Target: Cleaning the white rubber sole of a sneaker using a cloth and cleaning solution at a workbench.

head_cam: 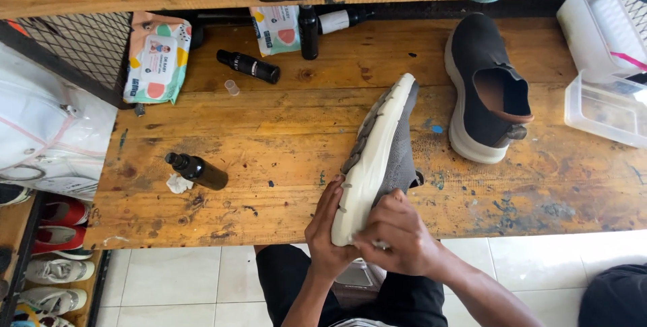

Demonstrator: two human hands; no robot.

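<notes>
While our left hand (328, 227) and right hand (397, 233) clamped the grey shoe's (379, 155) heel at the tabletop (283, 145) edge, it seemed light, knit soft, sole firm.

Bare hands (367, 233), forearms uncovered — no sleeves; black trousers (404, 300).

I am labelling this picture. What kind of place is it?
Probably a shoe-cleaning workshop: a worn wooden table, dark bottles, wipe packs, and racks of shoes.
</notes>
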